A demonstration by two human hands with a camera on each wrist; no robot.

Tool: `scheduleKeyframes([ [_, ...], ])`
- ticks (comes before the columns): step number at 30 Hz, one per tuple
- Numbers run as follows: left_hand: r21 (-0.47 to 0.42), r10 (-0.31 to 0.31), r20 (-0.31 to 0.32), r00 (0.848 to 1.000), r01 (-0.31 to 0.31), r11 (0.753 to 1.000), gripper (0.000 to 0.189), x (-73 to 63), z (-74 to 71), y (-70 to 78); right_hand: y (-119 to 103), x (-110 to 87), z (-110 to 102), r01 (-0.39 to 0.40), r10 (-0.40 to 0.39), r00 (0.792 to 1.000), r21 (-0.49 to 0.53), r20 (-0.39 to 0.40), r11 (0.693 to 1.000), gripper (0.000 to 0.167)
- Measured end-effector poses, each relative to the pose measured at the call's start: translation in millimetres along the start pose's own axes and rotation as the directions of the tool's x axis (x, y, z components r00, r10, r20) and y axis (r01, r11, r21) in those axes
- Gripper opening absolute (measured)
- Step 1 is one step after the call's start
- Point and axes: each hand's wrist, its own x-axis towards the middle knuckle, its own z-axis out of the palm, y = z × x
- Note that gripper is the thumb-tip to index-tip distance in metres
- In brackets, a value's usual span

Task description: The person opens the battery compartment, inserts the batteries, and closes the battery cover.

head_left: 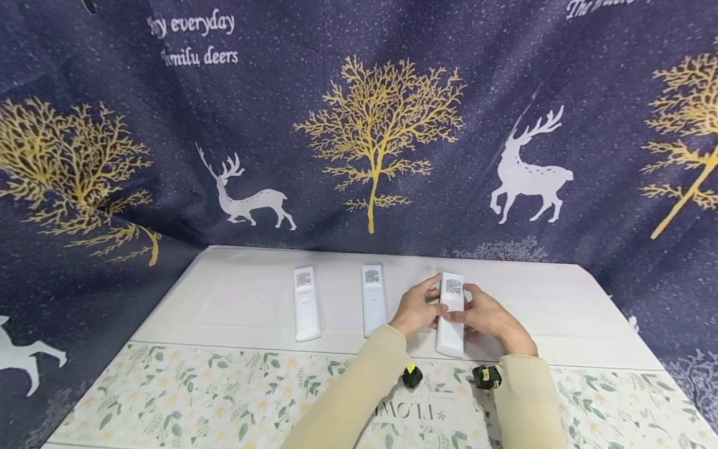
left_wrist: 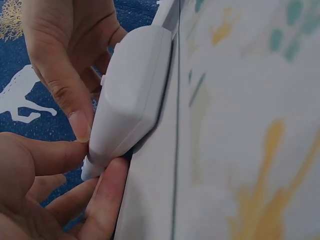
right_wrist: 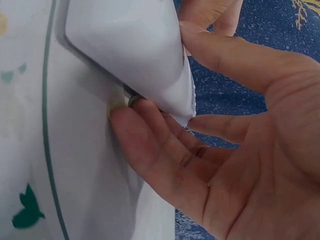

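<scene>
Both my hands hold the rightmost of the white remote controls (head_left: 450,342), whose back with a printed code label faces up. My left hand (head_left: 416,307) grips its left side, and my right hand (head_left: 488,315) grips the right side, with both thumbs on top. In the left wrist view, the left fingers pinch the far end of the remote (left_wrist: 132,85), with fingertips under it. The right wrist view has the right fingertips under the remote (right_wrist: 125,40) too. The near end appears close to the white surface; whether it touches cannot be told.
A middle remote control (head_left: 374,305) and a left remote control (head_left: 306,308) lie code side up on the white table surface (head_left: 241,299). A floral mat (head_left: 224,393) covers the near part. Behind hangs a dark blue cloth (head_left: 359,37) with deer and trees.
</scene>
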Motion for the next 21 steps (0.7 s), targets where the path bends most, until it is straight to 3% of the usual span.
scheduleKeyframes([
  [10, 0.037, 0.009, 0.01, 1.0, -0.009, 0.999, 0.074, -2.5, 1.2, 1.9, -2.2, -0.7, -1.4, -0.043, 0.04, 0.999, -0.103, -0.031, 0.994, 0.095],
  [21, 0.059, 0.022, 0.002, 1.0, -0.022, 0.998, 0.071, -3.4, 2.5, 1.3, -3.8, -4.3, -1.1, -0.061, 0.058, 0.998, -0.065, -0.04, 0.996, 0.095],
])
